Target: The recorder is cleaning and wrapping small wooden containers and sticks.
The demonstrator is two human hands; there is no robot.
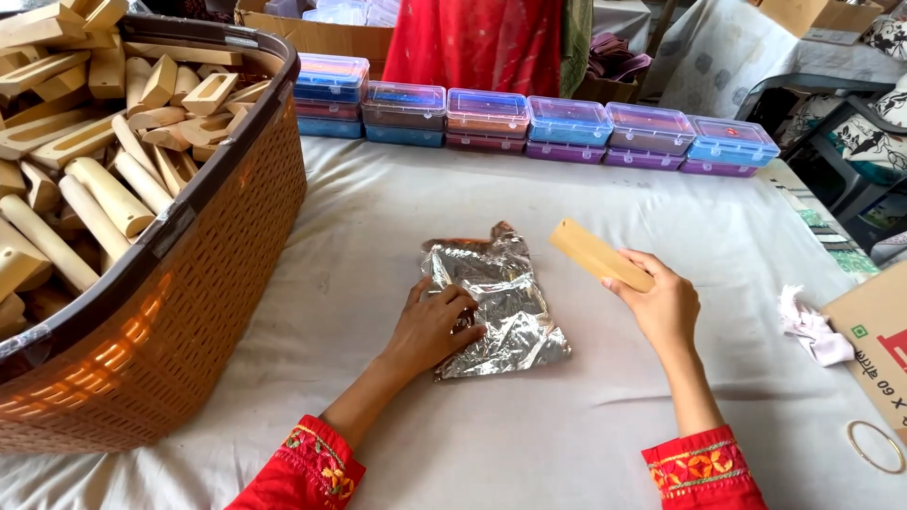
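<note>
Two hands work over a white cloth-covered table (586, 416) in the single head view. The left hand (430, 326) lies palm down on a crumpled sheet of silver foil (496, 297) at the centre of the table, fingers curled over its left edge; this reads as pressing the sheet flat rather than lifting it, and the hand is not closed around anything. The right hand (661, 307) grasps a flat, light-coloured wooden piece (597, 253) by its near end, so that the free end points to the far left and stays above the table, just beside the right edge of the foil and not touching it. Holding the piece by one end leaves most of its length exposed. At the left, a large brown woven basket (170, 321) is heaped with similar wooden pieces (94, 142), within reach of the left arm. Along the far edge, a row of small plastic boxes (534, 123) with coloured lids stands in stacks. At the right, a crumpled white cloth (811, 329) lies beside a cardboard box (874, 331), and a thin ring (875, 446) lies near it. A person in red (477, 38) stands beyond the table.
</note>
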